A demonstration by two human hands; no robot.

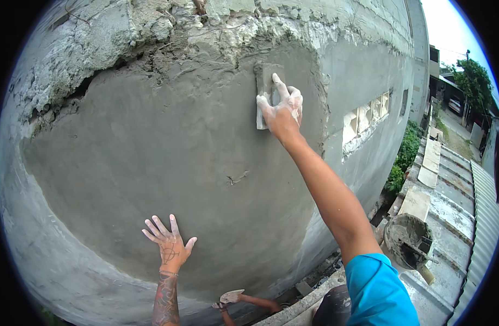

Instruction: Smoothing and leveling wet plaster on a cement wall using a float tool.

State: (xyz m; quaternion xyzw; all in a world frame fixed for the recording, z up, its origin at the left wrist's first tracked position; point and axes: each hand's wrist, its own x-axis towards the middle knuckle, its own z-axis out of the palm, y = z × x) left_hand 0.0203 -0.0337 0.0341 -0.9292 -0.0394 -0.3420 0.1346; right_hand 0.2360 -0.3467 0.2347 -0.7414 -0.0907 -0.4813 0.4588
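**Float flat on the plaster patch, gripped in the right hand**

The float, a narrow block with straight sides and a grey, caked face, lies against the upper right part of the plaster patch. The patch is dark grey and mostly smooth, with a rounded lower edge, a ragged top and a small scar right of its middle.

The right hand is clamped on the float, thumb to one side and index finger stretched upward, the fingers coated in white. Its arm reaches up across the patch's right side from a blue sleeve. The left hand is over the patch's lower middle, holding nothing, palm toward it and fingers spread; a tattooed forearm rises beneath.

Above the patch runs a band of broken concrete, crumbly and pale. To the patch's right, the grey wall has a pierced vent. Farther right and lower, a bucket smeared with cement stands near a ribbed metal roof; a tree and a parked car are beyond. Below the patch, another person's hands show, too small to read closely.
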